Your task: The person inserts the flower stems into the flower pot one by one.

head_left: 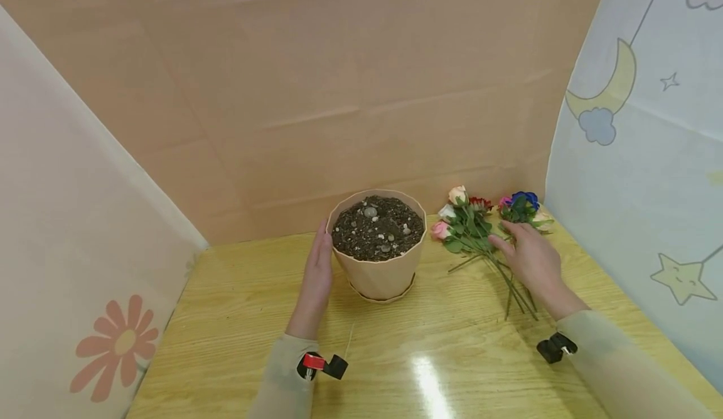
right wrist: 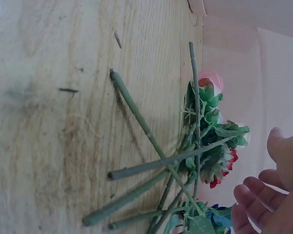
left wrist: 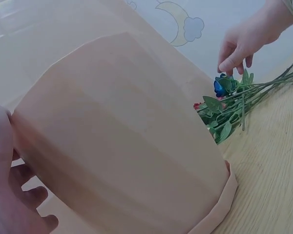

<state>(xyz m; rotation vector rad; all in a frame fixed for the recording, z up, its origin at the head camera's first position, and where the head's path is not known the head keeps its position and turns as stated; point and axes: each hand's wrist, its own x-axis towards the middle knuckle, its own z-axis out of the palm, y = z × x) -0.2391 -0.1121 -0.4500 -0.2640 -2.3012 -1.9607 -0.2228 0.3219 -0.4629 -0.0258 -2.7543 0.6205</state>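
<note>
A pale peach flower pot (head_left: 377, 278) filled with dark soil (head_left: 390, 224) and small pebbles stands on its saucer (head_left: 390, 298). Against its left side rests my left hand (head_left: 317, 268); the left wrist view shows the fingers (left wrist: 31, 197) along the pot's wall. My right hand (head_left: 533, 259) hovers above the stems of artificial flowers, thumb and fingers apart, nothing held. Beneath and beside it lie pink, cream, white and red flowers (head_left: 465, 221) in a loose bunch. A blue rose (head_left: 524, 201) lies farther right, near the fingertips.
The wooden table (head_left: 254, 318) meets a tan backdrop (head_left: 339, 124) just behind the pot and flowers. A patterned white sheet (head_left: 632, 206) borders the right side, another sheet (head_left: 85, 218) the left. Bare green stems (right wrist: 136, 122) cross each other, pointing toward the table's front.
</note>
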